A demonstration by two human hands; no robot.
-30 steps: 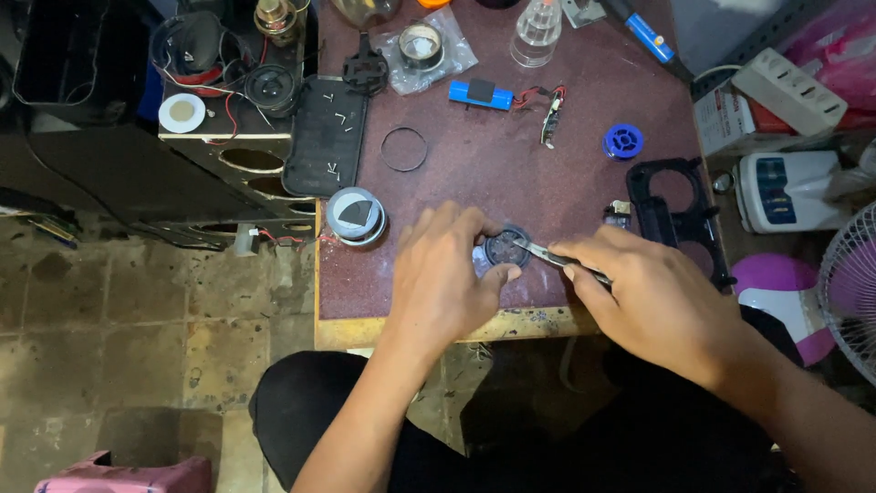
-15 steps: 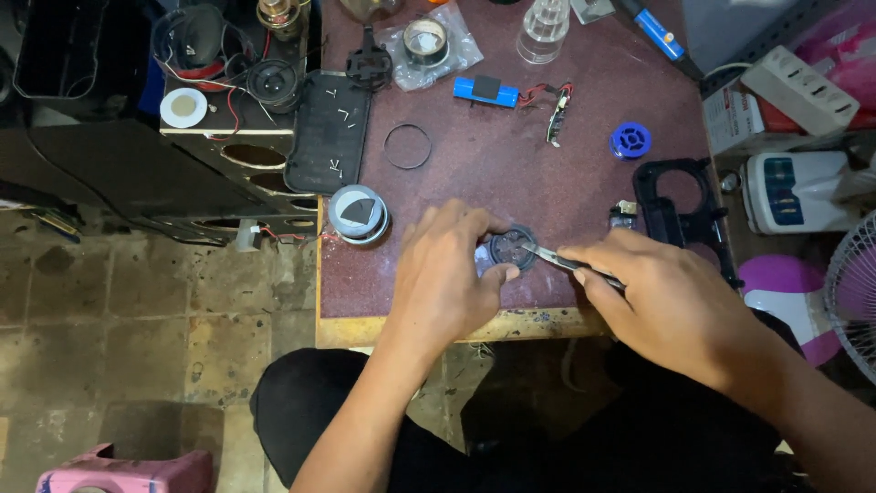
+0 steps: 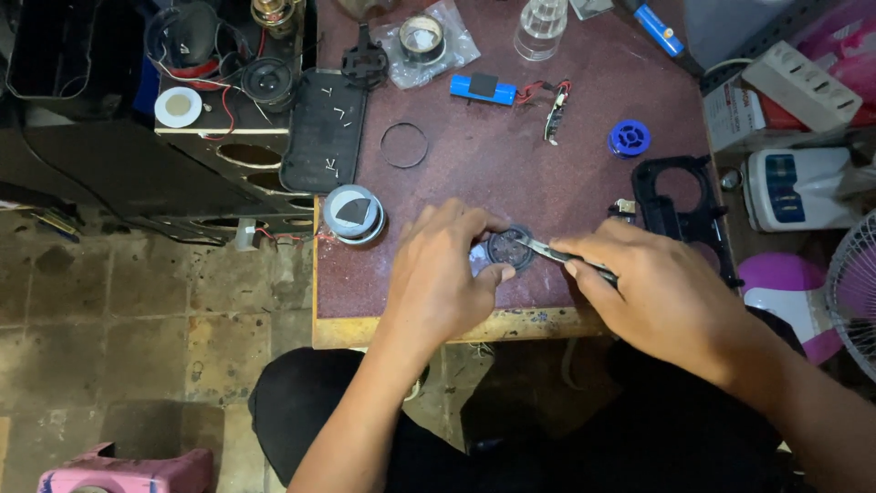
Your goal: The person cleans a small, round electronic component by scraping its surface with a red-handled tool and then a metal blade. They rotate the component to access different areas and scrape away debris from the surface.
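Observation:
A small round dark part [image 3: 510,249] lies near the front edge of the maroon worktable [image 3: 511,173]. My left hand [image 3: 441,274] grips it from the left, thumb and fingers curled around its rim. My right hand [image 3: 652,292] holds thin metal tweezers [image 3: 557,253] whose tips touch the top of the round part. Both forearms come in from the lower edge of the view.
A round grey speaker-like piece [image 3: 354,215] sits at the table's left edge. Farther back lie a thin ring [image 3: 403,145], a blue battery with wires [image 3: 484,89], a blue spool [image 3: 630,138], a black plastic frame [image 3: 680,205] and a black tray [image 3: 324,128]. A fan [image 3: 853,288] stands right.
The hands have stayed on the round part with the tweezers at it; only slight shifts of the fingers and of the view show.

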